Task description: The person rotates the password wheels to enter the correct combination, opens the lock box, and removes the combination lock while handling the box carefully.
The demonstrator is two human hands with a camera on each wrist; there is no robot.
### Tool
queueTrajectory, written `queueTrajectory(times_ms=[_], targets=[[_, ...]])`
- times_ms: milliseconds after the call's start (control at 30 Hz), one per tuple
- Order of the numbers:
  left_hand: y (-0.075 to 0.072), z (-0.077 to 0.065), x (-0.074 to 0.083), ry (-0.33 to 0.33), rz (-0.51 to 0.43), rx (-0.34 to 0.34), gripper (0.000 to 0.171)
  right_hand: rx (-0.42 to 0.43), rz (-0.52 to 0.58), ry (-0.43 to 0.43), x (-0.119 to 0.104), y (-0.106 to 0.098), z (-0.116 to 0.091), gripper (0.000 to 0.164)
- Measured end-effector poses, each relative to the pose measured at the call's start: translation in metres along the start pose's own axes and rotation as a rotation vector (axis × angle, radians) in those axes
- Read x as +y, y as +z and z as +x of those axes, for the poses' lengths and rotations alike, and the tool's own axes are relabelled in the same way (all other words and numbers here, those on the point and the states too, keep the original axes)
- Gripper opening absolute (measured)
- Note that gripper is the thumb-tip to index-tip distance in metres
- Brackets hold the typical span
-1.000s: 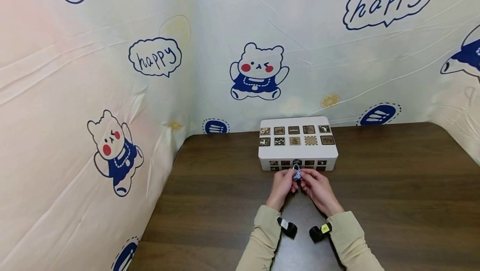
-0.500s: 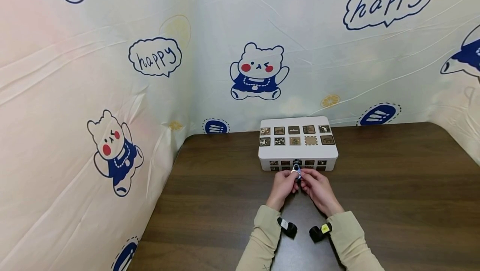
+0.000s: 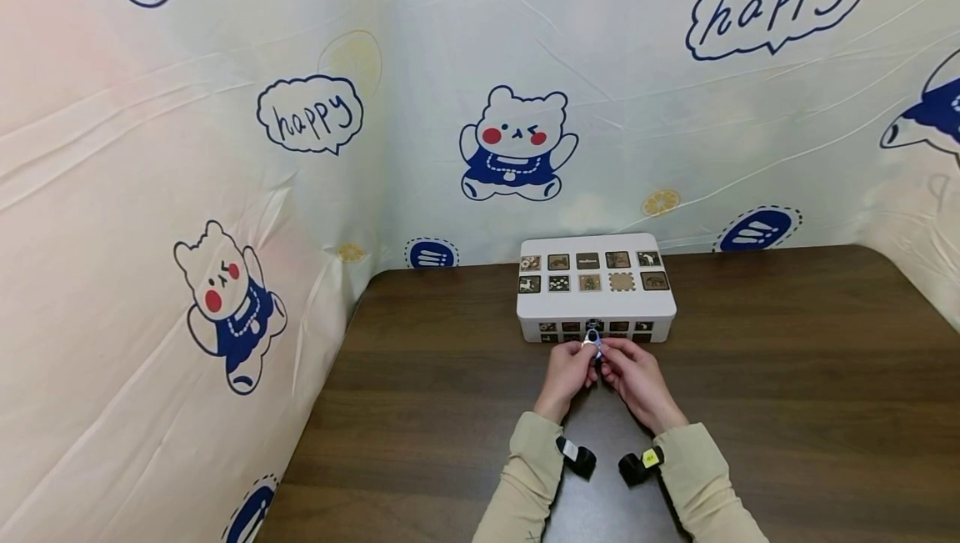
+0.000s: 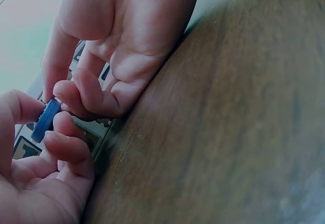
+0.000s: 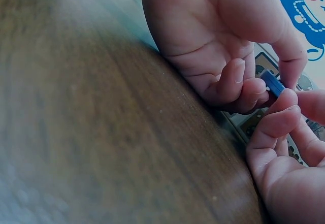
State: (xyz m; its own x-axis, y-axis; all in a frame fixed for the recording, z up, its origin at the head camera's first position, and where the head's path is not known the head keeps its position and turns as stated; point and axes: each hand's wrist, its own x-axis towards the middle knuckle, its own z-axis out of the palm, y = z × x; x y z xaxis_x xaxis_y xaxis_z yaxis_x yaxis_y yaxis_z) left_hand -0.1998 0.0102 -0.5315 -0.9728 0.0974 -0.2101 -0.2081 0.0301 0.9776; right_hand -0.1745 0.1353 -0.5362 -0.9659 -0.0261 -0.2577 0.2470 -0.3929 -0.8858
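In the head view a small blue padlock with a silvery shackle is at the front of the white box, right below its front clasp. Whether the shackle passes through the clasp I cannot tell. My left hand pinches the padlock from the left between thumb and fingers. From the right, my right hand pinches its other side. Both wrist views show the blue body edge-on between the fingertips, at the left wrist partly covered by them.
Small dark square pictures cover the box's lid and front. It stands near the back edge of the brown wooden table. Behind and to the left hangs a pale cloth printed with cartoon bears.
The padlock has turned slightly between my fingertips and looks paler from above. My hands have hardly shifted, and the box has stayed in place.
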Motion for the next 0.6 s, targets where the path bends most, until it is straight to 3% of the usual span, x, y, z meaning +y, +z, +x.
queueTrajectory(times_ms=[333, 600], targets=[[-0.0029, 0.0001, 0.0008, 0.000, -0.061, -0.009, 0.022, 0.009, -0.009, -0.008, 0.0005, -0.0004, 0.0016, 0.013], [-0.0030, 0.0001, 0.0005, 0.000, -0.048, -0.016, 0.015, -0.006, -0.009, -0.017, 0.0007, 0.0000, 0.0010, 0.016]])
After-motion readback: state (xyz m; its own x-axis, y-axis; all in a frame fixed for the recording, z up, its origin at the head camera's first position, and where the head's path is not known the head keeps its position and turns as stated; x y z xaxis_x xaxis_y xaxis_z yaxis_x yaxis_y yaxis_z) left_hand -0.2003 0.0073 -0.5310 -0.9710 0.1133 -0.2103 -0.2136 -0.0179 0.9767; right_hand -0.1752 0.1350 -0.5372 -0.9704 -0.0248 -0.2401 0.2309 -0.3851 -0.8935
